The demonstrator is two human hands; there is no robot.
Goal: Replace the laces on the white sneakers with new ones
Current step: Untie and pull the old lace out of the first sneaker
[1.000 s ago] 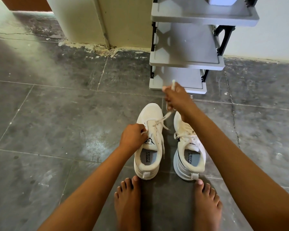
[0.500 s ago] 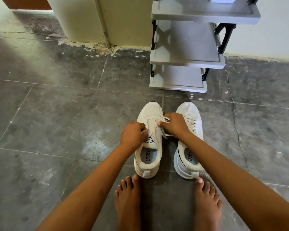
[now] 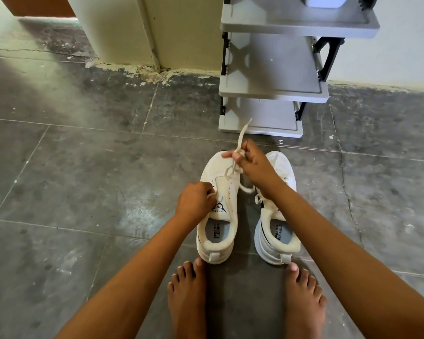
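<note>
Grey shoe rack [image 3: 274, 91] against the wall [image 3: 389, 45], just beyond the shoes; bare feet [image 3: 189, 297] at both heels; right forearm [image 3: 316, 216] covers the right sneaker [image 3: 279, 165] midsection; left sneaker [image 3: 216, 231] white, upright on dark floor tiles [image 3: 83, 179], mostly unlaced; lace [image 3: 240, 140] off-white, flat, free end sticking up; right hand [image 3: 255, 165] pinches it above the toe; left hand [image 3: 195, 201] clenched on the left sneaker's eyelet edge.
</note>
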